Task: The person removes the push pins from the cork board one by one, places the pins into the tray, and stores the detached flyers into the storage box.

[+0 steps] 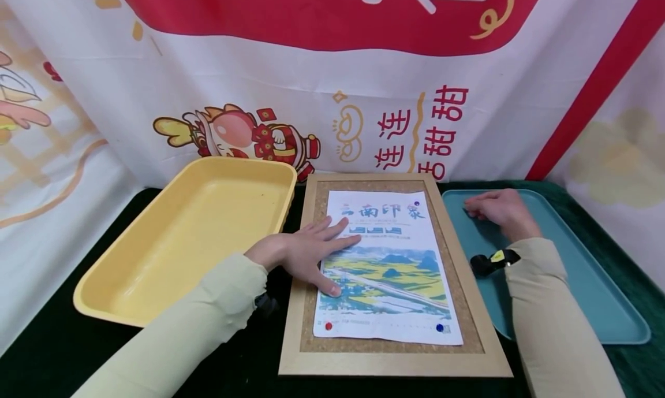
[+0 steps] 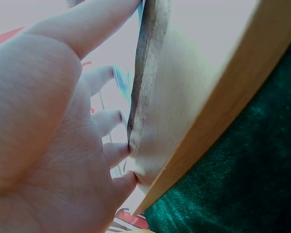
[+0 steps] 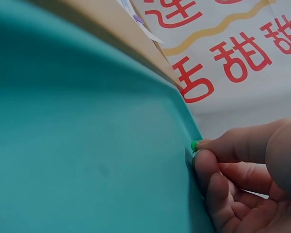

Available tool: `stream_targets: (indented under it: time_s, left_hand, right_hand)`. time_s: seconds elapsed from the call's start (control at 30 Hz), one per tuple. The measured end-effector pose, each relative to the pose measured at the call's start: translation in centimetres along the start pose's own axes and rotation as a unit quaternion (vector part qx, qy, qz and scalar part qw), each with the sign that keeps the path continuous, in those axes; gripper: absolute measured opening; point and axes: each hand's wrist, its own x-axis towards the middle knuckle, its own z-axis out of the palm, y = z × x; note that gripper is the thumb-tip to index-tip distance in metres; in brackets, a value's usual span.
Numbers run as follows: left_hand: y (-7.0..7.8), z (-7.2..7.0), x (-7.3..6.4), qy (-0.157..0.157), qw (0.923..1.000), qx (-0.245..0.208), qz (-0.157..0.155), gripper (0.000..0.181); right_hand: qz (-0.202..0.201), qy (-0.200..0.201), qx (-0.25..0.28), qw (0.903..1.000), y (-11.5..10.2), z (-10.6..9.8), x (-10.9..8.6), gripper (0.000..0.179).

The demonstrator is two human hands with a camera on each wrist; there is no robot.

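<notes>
A printed landscape poster [image 1: 389, 282] lies on a wood-framed cork board [image 1: 473, 346]. Push pins sit at its corners: red [image 1: 328, 326] at lower left, dark blue [image 1: 440, 328] at lower right, purple-blue [image 1: 417, 203] at upper right. My left hand [image 1: 306, 253] rests with spread fingers across the poster's left edge and the frame. Over the far left part of the teal tray [image 1: 582, 276], my right hand [image 1: 501, 210] pinches a small green push pin [image 3: 194, 145] between thumb and index finger, the other fingers curled in. Most of that pin is hidden by the fingertips.
A yellow tray [image 1: 208, 213] stands left of the board, close to my left forearm. Dark green cloth [image 1: 234, 363] covers the table. A white printed banner [image 1: 332, 86] hangs right behind the board and trays.
</notes>
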Motion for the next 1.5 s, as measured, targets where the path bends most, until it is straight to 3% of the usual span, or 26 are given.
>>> stream_targets:
  time_s: [0.9, 1.1, 1.5]
  left_hand:
    - [0.08, 0.05, -0.43, 0.005, 1.0000, -0.003, -0.002, 0.106]
    - [0.04, 0.12, -0.44, 0.004, 1.0000, -0.005, -0.004, 0.106]
    - [0.22, -0.07, -0.16, -0.003, 1.0000, 0.007, -0.001, 0.105]
  right_hand:
    - [-0.020, 0.000, -0.020, 0.9996, -0.30, 0.26, 0.32, 0.042]
    - [-0.028, -0.022, -0.015, 0.9993, 0.03, -0.15, 0.35, 0.046]
    - [-0.003, -0.020, -0.001, 0.9998, 0.12, -0.49, 0.06, 0.053]
